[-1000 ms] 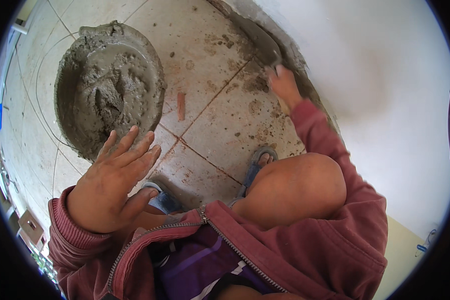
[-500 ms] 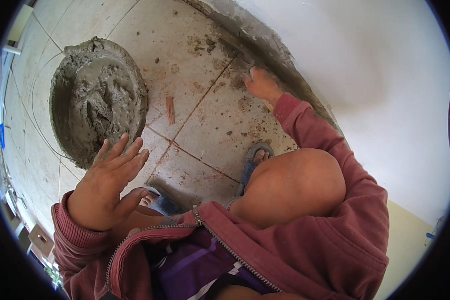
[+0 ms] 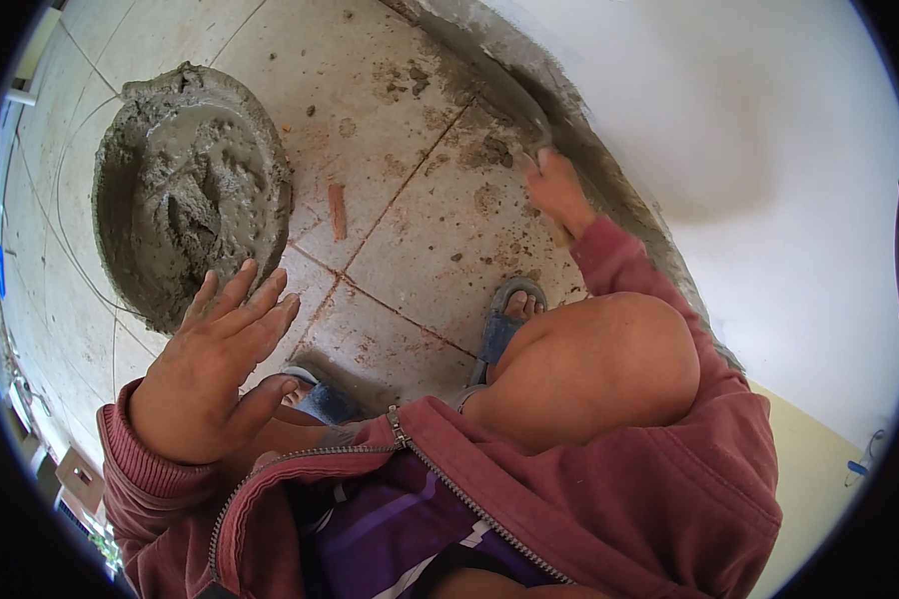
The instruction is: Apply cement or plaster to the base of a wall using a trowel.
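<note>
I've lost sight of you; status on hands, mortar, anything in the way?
Left hand open, fingers spread. Right hand gripping trowel at base of wall. Mortar in tub. Reddish fragment on tiles, apart from trowel.

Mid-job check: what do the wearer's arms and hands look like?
The left sleeve and right sleeve are long, faded maroon fabric; the left has a ribbed cuff. The left hand and right hand are ungloved.
</note>
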`<move>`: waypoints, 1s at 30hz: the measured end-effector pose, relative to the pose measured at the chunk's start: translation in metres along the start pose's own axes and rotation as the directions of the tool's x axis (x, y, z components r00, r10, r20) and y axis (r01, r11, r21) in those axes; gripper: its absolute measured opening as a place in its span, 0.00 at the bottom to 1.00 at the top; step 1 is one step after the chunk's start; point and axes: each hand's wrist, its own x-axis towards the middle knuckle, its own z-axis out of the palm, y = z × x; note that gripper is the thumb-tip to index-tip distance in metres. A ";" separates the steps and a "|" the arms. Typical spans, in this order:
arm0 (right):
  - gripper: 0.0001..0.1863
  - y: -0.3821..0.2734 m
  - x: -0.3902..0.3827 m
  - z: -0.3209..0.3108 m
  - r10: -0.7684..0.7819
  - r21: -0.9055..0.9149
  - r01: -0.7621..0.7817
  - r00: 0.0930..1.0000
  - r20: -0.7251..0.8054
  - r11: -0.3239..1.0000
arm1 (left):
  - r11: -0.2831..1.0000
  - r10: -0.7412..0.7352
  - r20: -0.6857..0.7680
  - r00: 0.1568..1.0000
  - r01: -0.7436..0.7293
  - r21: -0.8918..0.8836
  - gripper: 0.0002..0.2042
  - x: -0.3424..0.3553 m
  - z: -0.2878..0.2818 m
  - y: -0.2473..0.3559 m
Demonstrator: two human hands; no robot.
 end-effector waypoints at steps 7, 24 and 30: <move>0.23 -0.007 0.019 -0.003 -0.014 -0.094 0.020 0.998 0.060 0.995 | 1.000 0.019 0.012 1.000 -0.019 0.022 0.25 0.001 0.001 0.002; 0.22 -0.024 0.013 0.001 -0.148 -0.117 0.173 0.969 0.196 0.978 | 1.000 -0.012 0.048 0.999 0.012 0.010 0.26 0.008 0.004 0.009; 0.22 -0.007 0.034 0.017 -0.034 -0.014 0.035 0.999 0.025 0.999 | 1.000 -0.009 0.038 0.999 0.009 0.018 0.26 0.007 0.003 0.010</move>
